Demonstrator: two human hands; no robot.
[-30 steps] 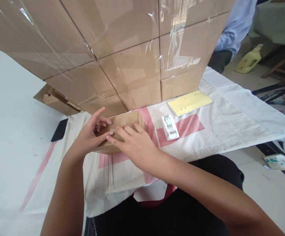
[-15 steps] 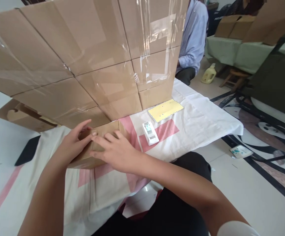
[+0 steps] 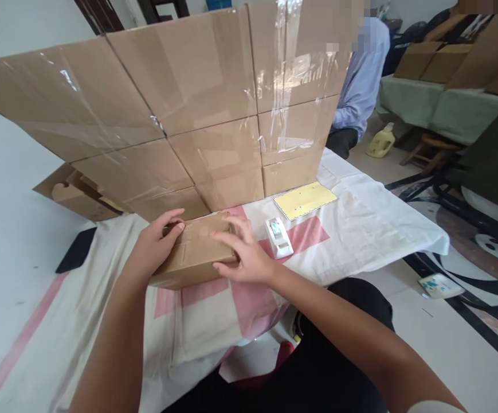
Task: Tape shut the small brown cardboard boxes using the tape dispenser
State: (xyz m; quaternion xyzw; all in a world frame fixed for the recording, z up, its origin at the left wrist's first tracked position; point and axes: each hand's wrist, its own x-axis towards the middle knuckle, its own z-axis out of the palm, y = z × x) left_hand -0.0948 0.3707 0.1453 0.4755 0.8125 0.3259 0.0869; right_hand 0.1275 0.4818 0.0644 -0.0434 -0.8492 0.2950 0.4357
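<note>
A small brown cardboard box (image 3: 197, 252) lies on the white and pink cloth (image 3: 352, 223) in front of me, its top taped over. My left hand (image 3: 156, 246) grips its left end, thumb on the top. My right hand (image 3: 242, 252) holds its right end with fingers spread along the top edge. A white tape dispenser (image 3: 278, 238) sits just right of my right hand.
A tall wall of taped cardboard panels (image 3: 180, 109) stands right behind the box. A yellow sheet (image 3: 304, 200) lies at its foot. A black phone (image 3: 75, 257) rests at the left. A person in a blue shirt (image 3: 363, 80) sits behind the wall.
My hands have moved apart from the top middle of the box to its two ends. The box top now lies flat and shut. My view has tilted upward.
</note>
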